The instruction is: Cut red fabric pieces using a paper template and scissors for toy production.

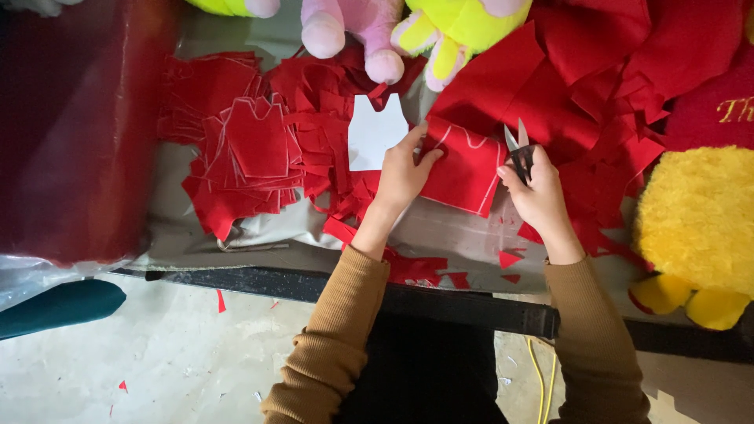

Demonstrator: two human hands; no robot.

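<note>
A grey sheet covers the desk (440, 228), whose dark front edge runs above a pale concrete floor (157, 353) flecked with red scraps. The left hand (402, 174) presses a folded red felt piece (463, 169), chalk-lined in white, its grip clamped on the left edge. The right hand (538, 196) has its grip closed around small scissors (518, 149), blades parted, at the felt's right edge. Just left of the left grip lies a white paper pattern (374, 133); farther left, a stack of cut red shapes (251, 149). Fluffy yellow plush (695, 228) sits right of the right grip.
</note>
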